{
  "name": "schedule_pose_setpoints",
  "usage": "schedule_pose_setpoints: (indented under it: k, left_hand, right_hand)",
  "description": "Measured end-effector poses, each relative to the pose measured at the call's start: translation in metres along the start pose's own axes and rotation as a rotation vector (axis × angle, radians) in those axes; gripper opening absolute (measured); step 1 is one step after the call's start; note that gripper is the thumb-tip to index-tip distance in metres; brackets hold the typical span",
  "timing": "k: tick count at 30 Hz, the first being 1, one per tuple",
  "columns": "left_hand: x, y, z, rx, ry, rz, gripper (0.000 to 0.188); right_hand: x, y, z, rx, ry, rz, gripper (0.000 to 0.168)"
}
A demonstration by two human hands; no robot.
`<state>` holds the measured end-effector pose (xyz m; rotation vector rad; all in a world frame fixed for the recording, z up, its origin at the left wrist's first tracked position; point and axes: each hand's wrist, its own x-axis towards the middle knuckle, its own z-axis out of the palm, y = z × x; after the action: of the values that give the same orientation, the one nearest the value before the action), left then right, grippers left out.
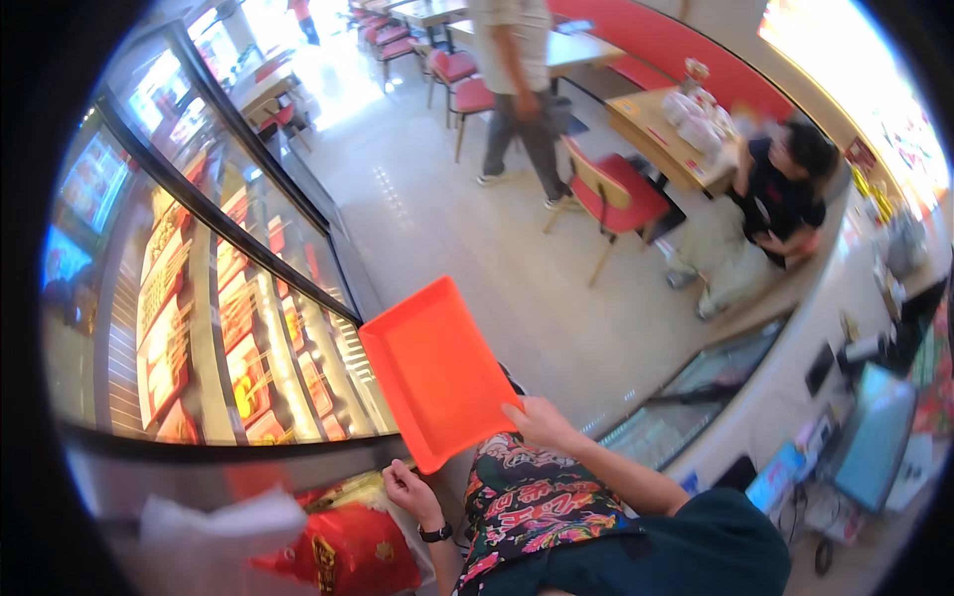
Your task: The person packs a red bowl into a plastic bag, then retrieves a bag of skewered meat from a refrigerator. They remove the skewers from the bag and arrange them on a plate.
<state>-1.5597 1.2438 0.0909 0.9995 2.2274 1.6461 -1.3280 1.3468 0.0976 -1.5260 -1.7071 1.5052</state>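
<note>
An orange-red plastic tray (447,372), shallow and rectangular with nothing in it, is held out in front of me. My right hand (542,423) grips its near right corner. Just below the tray's near left corner is my left hand (410,488), its fingers curled and nothing visible in them; a dark watch (435,533) sits on that wrist. A patterned apron (536,495) covers my front. To the left, a glass-fronted display case (279,287) holds red trays of skewered food.
Red packaged goods (358,551) and a whitish plastic bag (223,521) lie at lower left. A curved counter (775,372) with a monitor (872,439) stands right. Beyond are a walking person (514,82), a seated person (782,186), a wooden table (633,112) and red chairs (626,197).
</note>
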Motion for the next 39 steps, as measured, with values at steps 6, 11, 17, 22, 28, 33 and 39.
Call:
schedule_pose_setpoints:
  k: [6, 11, 17, 22, 28, 33, 39]
  left_hand:
    - [0.176, -0.007, 0.155, 0.14, 0.051, 0.044, 0.027]
    - [0.348, 0.024, 0.276, 0.053, -0.015, 0.08, 0.011]
    - [0.552, 0.043, 0.395, 0.232, -0.092, 0.422, 0.013]
    - [0.719, 0.058, 0.426, 0.554, -0.051, 0.466, 0.014]
    - [0.869, 0.089, 0.405, 1.138, -0.011, 0.566, 0.032]
    - [0.951, 0.125, 0.397, 1.517, -0.114, 0.649, 0.037]
    - [0.987, 0.091, 0.408, 1.503, 0.02, 0.698, 0.014]
  right_hand:
    - [0.159, 0.002, -0.067, 0.004, 0.002, 0.139, 0.041]
    - [0.246, -0.01, -0.128, 0.141, 0.146, 0.092, 0.034]
    - [0.405, 0.0, -0.179, 0.193, 0.225, 0.082, 0.032]
    - [0.604, -0.001, -0.222, 0.161, 0.17, 0.028, 0.029]
    - [0.779, -0.23, -0.245, 0.307, -0.137, -0.124, 0.021]
    - [0.893, -0.356, -0.248, 0.331, -0.232, -0.403, 0.018]
    - [0.966, -0.445, -0.223, 0.561, -0.421, -0.447, 0.021]
